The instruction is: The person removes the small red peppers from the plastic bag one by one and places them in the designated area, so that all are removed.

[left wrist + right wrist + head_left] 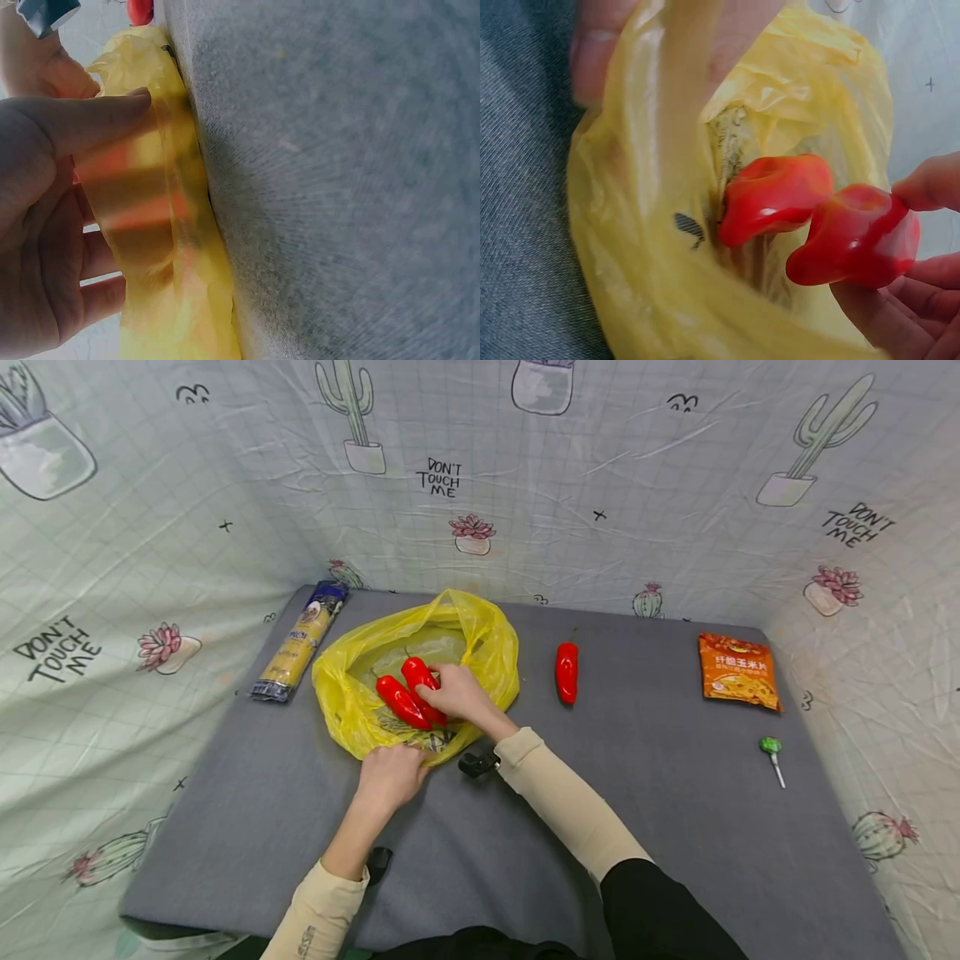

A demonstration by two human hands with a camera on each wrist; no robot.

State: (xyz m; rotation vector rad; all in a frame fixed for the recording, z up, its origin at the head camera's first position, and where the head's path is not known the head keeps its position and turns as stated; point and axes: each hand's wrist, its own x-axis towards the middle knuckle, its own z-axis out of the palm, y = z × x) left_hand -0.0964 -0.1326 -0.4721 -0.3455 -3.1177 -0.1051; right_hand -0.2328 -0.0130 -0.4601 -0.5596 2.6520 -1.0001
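Note:
A yellow plastic bag (491, 635) stands with its mouth wide on the grey table. My left hand (392, 772) grips its near rim; in the left wrist view the thumb (97, 124) lies outside the film and the fingers behind it. Over the bag's mouth, my right hand (463, 695) pinches a glossy red pepper (417, 672) between thumb and fingers. Another red pepper (399, 702) lies beside it, inside the bag. In the right wrist view the held pepper (855, 240) overlaps the other pepper (776, 195). Something clear and crinkled with dark print (731, 142) sits deeper in the bag.
A third red pepper (567, 673) lies to the right of the bag. Further right are an orange snack packet (741, 672) and a green lollipop (770, 746). A long blue and yellow packet (302, 642) lies at the left. Patterned cloth walls (525, 485) surround the table.

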